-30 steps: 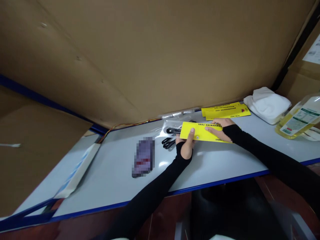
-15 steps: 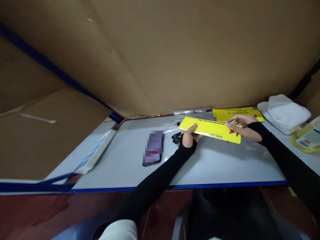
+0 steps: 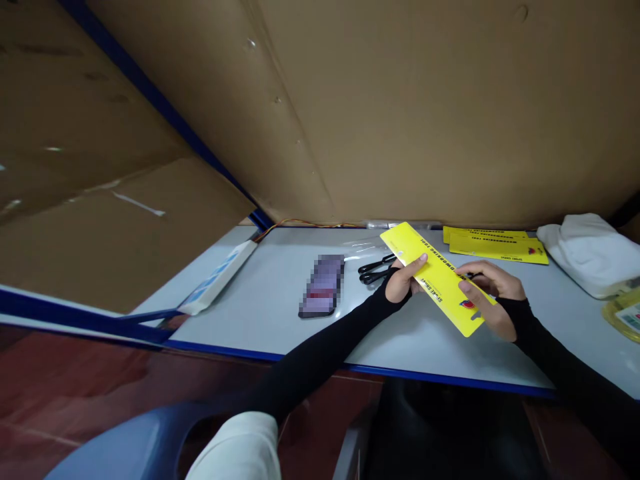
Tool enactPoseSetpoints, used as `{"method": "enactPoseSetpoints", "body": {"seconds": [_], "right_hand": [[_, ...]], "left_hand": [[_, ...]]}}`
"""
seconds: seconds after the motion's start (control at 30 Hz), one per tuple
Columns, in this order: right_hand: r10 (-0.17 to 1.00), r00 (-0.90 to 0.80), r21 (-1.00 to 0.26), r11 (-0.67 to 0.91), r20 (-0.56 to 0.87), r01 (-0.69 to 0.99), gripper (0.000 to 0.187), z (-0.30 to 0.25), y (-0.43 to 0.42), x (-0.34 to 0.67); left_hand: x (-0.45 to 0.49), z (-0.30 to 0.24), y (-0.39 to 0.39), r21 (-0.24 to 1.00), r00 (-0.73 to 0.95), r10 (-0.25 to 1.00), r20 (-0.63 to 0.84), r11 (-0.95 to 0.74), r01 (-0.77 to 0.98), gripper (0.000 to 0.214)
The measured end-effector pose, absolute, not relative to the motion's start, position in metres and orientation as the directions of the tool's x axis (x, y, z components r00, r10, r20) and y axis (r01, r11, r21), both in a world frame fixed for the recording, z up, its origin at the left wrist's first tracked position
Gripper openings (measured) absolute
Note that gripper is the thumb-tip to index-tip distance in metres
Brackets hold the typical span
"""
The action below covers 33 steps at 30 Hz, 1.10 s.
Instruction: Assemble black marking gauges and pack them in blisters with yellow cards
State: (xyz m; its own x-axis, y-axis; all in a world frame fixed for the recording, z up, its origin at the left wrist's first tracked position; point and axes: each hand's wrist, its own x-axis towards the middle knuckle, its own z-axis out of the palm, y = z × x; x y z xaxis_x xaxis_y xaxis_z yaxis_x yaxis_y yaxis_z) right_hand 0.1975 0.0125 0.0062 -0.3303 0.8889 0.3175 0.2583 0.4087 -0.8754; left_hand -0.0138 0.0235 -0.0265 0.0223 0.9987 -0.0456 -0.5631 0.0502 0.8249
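A flat yellow packaging card, printed "SPOKE SHAVE" and "WOODWORKING TOOL", slants across in front of me above the table. My left hand grips its upper left part, thumb on the face and fingers underneath. At the lower right end, near the hang hole, my right hand has its thumb against the card and its fingers bent along the far edge. Just left of my left hand lie tools with black looped handles, partly hidden by that hand.
A phone lies on the white table. More yellow cards are stacked at the back, beside a white cloth bundle. A container of yellow liquid stands far right, a power strip left. Clear plastic lies behind the tools.
The yellow card has turned from nearly level to a steep slant, its right end now lower and nearer me. My right hand has come down with it. The camera view has also shifted.
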Motion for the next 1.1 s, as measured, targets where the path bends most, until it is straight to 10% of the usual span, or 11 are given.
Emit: {"method": "enactPoseSetpoints", "body": {"seconds": [0.13,0.6,1.1], "right_hand": [[0.907,-0.408,-0.971,0.181,0.103,0.157,0.057,0.006,0.012,0.192],[0.849,-0.520,-0.995,0.102,0.092,-0.010,0.060,0.006,0.018,0.198],[0.746,-0.665,-0.993,-0.042,0.046,-0.115,0.067,0.021,0.020,0.207]], "left_hand": [[-0.020,-0.017,0.026,0.833,-0.078,0.997,-0.029,-0.019,-0.553,0.053],[-0.062,0.009,0.051,0.751,-0.450,0.873,0.187,-0.423,-0.507,0.060],[-0.063,0.013,0.046,0.768,-0.375,0.917,0.137,-0.338,-0.544,0.064]]}}
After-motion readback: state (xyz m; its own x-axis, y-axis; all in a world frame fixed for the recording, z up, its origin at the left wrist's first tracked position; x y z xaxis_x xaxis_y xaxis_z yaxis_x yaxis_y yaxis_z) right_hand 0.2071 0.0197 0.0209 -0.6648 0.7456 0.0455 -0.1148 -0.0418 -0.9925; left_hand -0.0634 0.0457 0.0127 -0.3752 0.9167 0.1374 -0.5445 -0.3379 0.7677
